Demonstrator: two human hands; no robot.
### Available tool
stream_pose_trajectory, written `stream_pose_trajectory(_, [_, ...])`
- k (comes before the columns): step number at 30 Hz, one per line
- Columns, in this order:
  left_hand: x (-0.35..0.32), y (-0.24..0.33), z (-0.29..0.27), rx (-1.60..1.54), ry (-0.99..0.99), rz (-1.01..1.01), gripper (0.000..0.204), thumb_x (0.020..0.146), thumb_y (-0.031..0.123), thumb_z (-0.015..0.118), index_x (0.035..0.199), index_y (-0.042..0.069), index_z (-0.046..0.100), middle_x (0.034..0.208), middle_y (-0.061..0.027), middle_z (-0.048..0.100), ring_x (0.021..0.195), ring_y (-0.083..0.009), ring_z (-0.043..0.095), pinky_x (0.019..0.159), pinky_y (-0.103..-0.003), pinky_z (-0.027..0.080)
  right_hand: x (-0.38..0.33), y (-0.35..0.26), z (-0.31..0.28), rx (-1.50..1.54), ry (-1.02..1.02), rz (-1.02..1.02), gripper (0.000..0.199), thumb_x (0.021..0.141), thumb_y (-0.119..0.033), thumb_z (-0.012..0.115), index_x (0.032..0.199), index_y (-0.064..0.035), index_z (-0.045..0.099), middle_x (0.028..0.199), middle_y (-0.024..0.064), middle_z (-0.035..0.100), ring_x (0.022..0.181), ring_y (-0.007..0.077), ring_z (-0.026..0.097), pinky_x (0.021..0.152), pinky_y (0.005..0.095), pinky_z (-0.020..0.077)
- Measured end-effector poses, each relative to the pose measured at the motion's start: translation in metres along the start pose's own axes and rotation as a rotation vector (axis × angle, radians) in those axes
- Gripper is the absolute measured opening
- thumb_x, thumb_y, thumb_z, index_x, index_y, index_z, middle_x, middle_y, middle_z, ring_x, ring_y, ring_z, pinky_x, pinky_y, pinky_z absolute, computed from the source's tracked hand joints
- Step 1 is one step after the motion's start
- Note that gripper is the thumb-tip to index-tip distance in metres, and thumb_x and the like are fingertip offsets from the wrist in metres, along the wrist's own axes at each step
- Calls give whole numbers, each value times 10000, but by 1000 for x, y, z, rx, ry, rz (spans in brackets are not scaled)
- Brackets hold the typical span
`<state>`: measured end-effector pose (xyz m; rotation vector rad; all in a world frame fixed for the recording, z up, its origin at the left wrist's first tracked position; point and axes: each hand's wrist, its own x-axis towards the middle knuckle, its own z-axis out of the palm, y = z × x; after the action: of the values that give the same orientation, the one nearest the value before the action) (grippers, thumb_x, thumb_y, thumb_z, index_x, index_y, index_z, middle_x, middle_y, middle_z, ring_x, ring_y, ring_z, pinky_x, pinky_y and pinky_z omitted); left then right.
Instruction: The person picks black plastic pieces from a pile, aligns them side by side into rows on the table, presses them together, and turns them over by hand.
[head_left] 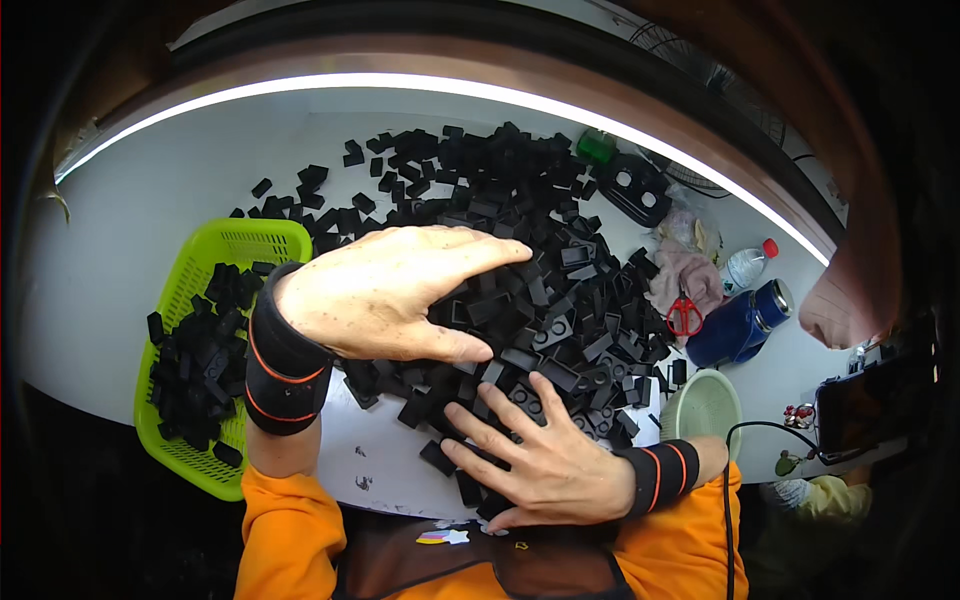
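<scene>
A wide heap of small black plastic building bricks (560, 330) covers the middle of the white table, several showing round studs. Over the heap's left part reaches my left hand (400, 290), thumb and fingers apart, with no brick visible in it; what lies under its palm is hidden. My right hand (540, 465) rests palm down on the near edge of the heap, fingers spread over bricks. Both wrists wear black bands with orange lines. To the left, a lime-green plastic basket (165, 400) holds many of the same black bricks.
On the right lie a pink cloth (685, 275), red-handled scissors (684, 316), a blue flask (735, 325) and a clear bottle with a red cap (745, 266). A pale green basket (702, 408) stands near my right wrist. A black cable (729, 500) hangs beside my right sleeve.
</scene>
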<state>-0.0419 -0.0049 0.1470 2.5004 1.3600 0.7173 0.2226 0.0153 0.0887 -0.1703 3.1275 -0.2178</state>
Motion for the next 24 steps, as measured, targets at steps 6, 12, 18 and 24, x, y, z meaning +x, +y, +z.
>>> stream_pose_trajectory(6, [-29,26,10,72,191,-82,690,820,250,814,1387,-23,531,1312,-226,619,1214,-371,605,1025,-426,492,-11,-27,105,16,83,-100,697,879,-572,617,1461,-212,485,1625,92,311,1493,345,279,1104,784,63])
stream_pose_trajectory(12, [-61,70,82,153,248,-73,599,797,334,821,1275,43,608,1314,-177,608,1283,-363,559,1092,-633,343,-15,-7,105,92,185,-153,516,869,-403,637,1310,-137,607,1531,123,433,1461,354,321,1159,734,112])
stream_pose_trajectory(18, [-95,79,199,169,308,200,496,995,473,518,1391,177,554,1473,-163,512,1382,-313,472,1172,-690,151,-4,0,114,79,184,-208,531,902,-498,527,1339,-204,585,1502,169,464,1472,449,278,1189,693,83])
stream_pose_trajectory(24, [-93,66,228,127,205,139,573,749,541,706,1269,325,602,1524,-125,442,1456,-379,292,1051,-835,159,-4,11,118,141,286,-187,620,817,-469,601,1357,-165,590,1476,219,466,1432,459,337,1192,674,148])
